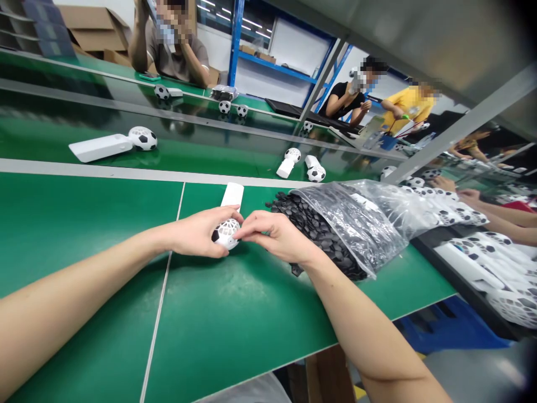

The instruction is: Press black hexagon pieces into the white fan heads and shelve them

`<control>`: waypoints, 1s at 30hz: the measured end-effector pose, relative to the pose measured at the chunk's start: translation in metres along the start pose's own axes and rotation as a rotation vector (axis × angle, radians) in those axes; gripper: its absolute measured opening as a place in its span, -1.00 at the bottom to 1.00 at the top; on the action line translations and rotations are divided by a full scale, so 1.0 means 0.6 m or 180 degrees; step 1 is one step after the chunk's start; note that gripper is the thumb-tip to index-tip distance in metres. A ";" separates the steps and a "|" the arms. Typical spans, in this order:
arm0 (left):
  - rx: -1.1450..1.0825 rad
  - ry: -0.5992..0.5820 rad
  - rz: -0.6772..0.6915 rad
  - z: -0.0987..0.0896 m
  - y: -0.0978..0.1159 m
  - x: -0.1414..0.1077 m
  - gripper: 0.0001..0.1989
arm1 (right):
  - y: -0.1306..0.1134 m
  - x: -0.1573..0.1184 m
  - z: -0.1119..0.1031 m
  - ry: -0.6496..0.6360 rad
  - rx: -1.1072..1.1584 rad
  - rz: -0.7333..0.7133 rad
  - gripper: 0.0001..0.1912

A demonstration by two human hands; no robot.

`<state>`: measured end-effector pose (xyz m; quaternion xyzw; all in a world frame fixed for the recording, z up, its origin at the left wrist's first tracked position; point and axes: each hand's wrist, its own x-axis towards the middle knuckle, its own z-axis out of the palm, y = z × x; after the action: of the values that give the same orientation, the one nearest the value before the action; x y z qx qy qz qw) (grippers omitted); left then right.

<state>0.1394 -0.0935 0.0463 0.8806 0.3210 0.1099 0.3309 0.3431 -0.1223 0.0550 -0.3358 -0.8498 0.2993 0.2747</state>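
Observation:
A white piece with a soccer-ball head [227, 232] and a flat white handle [232, 196] lies on the green table [235, 313]. My left hand [199, 230] is wrapped round the ball head from the left, thumb below and fingers above. At the ball's right side, my right hand [272, 232] pinches with thumb and forefinger at its surface; whatever lies between those fingertips is too small to make out. Just right of my right hand, black flat pieces [323, 235] spill from a clear plastic bag [356, 218].
Beyond the white rail [104, 170], a soccer-ball piece [113, 144] lies at left and two more [289, 162] farther right. A black tray [461, 274] of white pieces stands at right, near another person's arms [495, 215]. A metal post [461, 120] slants overhead; several people sit across.

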 end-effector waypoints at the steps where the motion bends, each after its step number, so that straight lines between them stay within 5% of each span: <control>1: 0.0000 0.0014 0.0000 0.000 0.001 0.000 -0.47 | -0.002 0.000 0.003 -0.0016 -0.0125 -0.0031 -0.84; 8: -0.0097 0.0256 -0.0076 0.014 0.007 0.006 -0.49 | -0.016 0.001 0.018 0.0030 -0.0938 -0.0414 -0.87; 13: -0.0406 0.0366 -0.0032 0.019 0.007 0.008 -0.59 | 0.006 0.005 0.023 0.0480 -0.0131 0.0055 -0.81; 18: -0.0813 0.0279 -0.0095 0.017 0.005 0.008 -0.55 | 0.028 0.011 0.027 0.0482 0.0396 0.0577 -0.64; 30: -0.0740 0.0163 -0.0116 0.008 0.003 0.007 -0.49 | 0.029 0.013 0.037 0.0485 0.0927 0.0793 -0.59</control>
<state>0.1457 -0.0944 0.0436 0.8272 0.3304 0.1629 0.4244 0.3307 -0.1134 0.0299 -0.4167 -0.7262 0.4245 0.3448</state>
